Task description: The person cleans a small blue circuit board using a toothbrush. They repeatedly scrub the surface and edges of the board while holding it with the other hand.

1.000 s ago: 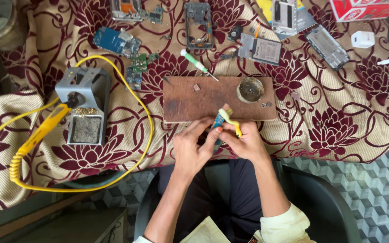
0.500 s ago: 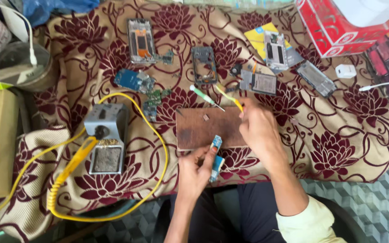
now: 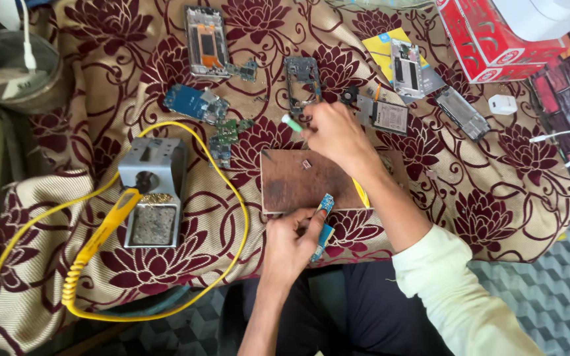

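Note:
My left hand (image 3: 289, 245) pinches a small blue circuit board (image 3: 325, 223) at the near edge of a brown wooden board (image 3: 298, 181). My right hand (image 3: 336, 135) reaches past the board's far edge. Its fingers are curled over the shaft of a green-handled tool (image 3: 291, 122), and only the tool's green and white end shows. A yellow tool (image 3: 362, 194) lies on the wooden board under my right forearm.
A grey soldering-iron stand (image 3: 153, 175) with a yellow iron (image 3: 103, 231) and a looping yellow cable sits at the left. Phone frames (image 3: 207, 41), circuit boards (image 3: 196, 104) and phone parts (image 3: 390, 115) lie across the floral cloth. A red box (image 3: 489, 39) stands at the back right.
My right hand has let go of the yellow tool, which now lies on the board, and has moved left onto the green-handled tool. My left hand still holds the blue circuit board.

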